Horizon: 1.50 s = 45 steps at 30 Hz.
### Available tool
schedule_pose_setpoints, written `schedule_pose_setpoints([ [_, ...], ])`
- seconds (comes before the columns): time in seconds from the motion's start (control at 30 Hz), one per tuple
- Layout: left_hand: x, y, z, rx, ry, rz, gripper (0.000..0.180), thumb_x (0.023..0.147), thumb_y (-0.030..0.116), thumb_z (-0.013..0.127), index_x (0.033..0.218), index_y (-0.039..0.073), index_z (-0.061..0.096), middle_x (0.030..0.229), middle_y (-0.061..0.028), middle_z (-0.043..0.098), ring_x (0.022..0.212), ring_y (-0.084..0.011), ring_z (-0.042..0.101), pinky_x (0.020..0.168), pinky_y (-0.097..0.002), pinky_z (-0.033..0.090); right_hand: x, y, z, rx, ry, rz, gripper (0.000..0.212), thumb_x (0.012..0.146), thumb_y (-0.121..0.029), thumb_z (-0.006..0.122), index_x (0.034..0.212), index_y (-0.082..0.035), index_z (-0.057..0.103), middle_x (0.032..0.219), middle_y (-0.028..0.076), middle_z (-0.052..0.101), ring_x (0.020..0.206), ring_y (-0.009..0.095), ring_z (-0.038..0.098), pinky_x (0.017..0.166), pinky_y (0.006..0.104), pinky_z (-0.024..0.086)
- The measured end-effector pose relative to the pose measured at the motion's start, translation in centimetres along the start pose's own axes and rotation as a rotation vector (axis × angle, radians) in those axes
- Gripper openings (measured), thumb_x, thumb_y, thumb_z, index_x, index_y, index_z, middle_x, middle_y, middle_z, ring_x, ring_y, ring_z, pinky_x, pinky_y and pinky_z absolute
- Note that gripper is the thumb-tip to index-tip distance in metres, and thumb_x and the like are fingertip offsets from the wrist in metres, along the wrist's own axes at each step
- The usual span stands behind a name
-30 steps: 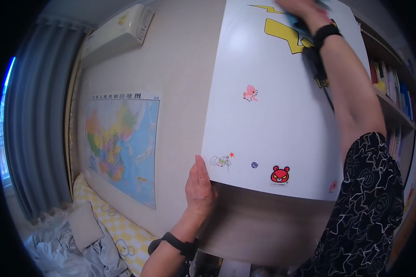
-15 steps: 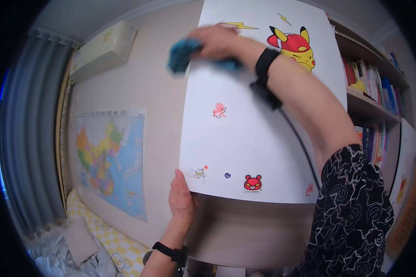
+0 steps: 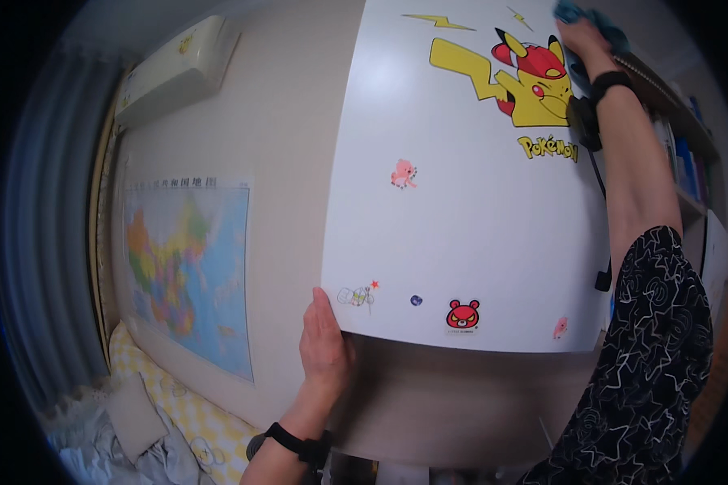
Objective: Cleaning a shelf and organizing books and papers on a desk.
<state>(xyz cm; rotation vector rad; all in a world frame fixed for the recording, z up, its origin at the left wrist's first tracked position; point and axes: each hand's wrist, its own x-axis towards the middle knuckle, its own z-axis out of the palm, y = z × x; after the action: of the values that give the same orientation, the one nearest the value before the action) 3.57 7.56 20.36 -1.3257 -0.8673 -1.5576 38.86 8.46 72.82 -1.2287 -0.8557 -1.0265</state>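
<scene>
A white cabinet door (image 3: 461, 234) with cartoon stickers fills the middle of the view. At its lower left corner, my left hand (image 3: 326, 343) grips the edge, fingers upright along the side. My right hand (image 3: 584, 40) is raised to the door's upper right edge, closed on a teal cloth (image 3: 615, 31) that bunches around the fingers. Just below that hand is a large sticker of a yellow cartoon character in a red cap (image 3: 534, 89). Lower on the door are a pink figure sticker (image 3: 403, 174) and a red bear sticker (image 3: 463, 316).
Bookshelves (image 3: 687, 153) with books stand on the right, behind my right arm. On the left wall hang a coloured map (image 3: 190, 275) and a white air conditioner (image 3: 174, 73). Grey curtains (image 3: 44, 234) are at the far left, above a bed with a pillow (image 3: 133, 416).
My right hand has carried the teal cloth from the door's upper left edge across to its upper right edge. My left hand stays at the lower left corner.
</scene>
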Motion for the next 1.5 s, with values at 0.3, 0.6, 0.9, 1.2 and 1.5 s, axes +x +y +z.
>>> schedule_pose_setpoints([
  [0.3, 0.1, 0.3, 0.0, -0.042, -0.001, -0.021, 0.07, 0.065, -0.01, 0.047, 0.13, -0.013, 0.023, 0.102, -0.0263, 0.049, 0.086, -0.0381, 0.053, 0.068, -0.0407, 0.048, -20.3, -18.7, -7.0, 0.244, -0.428, -1.032, 0.06, 0.076, -0.053, 0.055, 0.125, -0.021, 0.049, 0.126, 0.011, 0.05, 0.119, 0.029, 0.044, 0.098, 0.0411, 0.035],
  [0.6, -2.1, -2.0, 0.2, -0.231, -0.017, -0.372, 0.075, 0.07, 0.01, 0.063, 0.135, 0.0, 0.026, 0.101, -0.0187, 0.052, 0.089, -0.0363, 0.054, 0.072, -0.0393, 0.047, -45.7, -3.9, -10.0, 0.771, -0.548, -1.639, 0.045, 0.062, -0.01, 0.058, 0.106, -0.017, 0.052, 0.117, 0.002, 0.045, 0.124, 0.03, 0.032, 0.09, 0.0631, 0.029],
  [0.9, -0.8, -0.3, 0.3, -0.014, -0.044, -0.222, 0.069, 0.069, -0.005, 0.056, 0.132, 0.001, 0.028, 0.12, -0.0203, 0.046, 0.106, -0.0373, 0.049, 0.083, -0.0395, 0.044, -28.6, 3.8, -9.7, 0.524, -0.225, -1.325, 0.042, 0.065, -0.007, 0.063, 0.106, -0.009, 0.057, 0.103, 0.012, 0.056, 0.098, 0.029, 0.051, 0.091, 0.037, 0.038],
  [1.2, -0.7, -0.5, 1.4, -0.047, -0.091, -0.233, 0.074, 0.067, -0.004, 0.055, 0.134, -0.001, 0.024, 0.128, -0.0231, 0.04, 0.112, -0.0386, 0.044, 0.089, -0.039, 0.041, -20.9, 2.8, -8.6, 0.293, -0.02, -0.843, 0.028, 0.078, -0.015, 0.052, 0.099, 0.003, 0.055, 0.099, 0.025, 0.059, 0.093, 0.04, 0.057, 0.081, 0.0431, 0.046],
  [1.5, -0.8, -0.8, 0.9, -0.078, -0.123, -0.322, 0.075, 0.066, -0.004, 0.053, 0.135, 0.002, 0.024, 0.131, -0.0212, 0.038, 0.112, -0.0385, 0.044, 0.091, -0.0392, 0.04, -43.1, 16.2, -14.9, 0.609, -0.555, -1.075, 0.05, 0.06, 0.011, 0.055, 0.108, -0.003, 0.053, 0.127, 0.015, 0.044, 0.125, 0.037, 0.032, 0.102, 0.0438, 0.03],
])
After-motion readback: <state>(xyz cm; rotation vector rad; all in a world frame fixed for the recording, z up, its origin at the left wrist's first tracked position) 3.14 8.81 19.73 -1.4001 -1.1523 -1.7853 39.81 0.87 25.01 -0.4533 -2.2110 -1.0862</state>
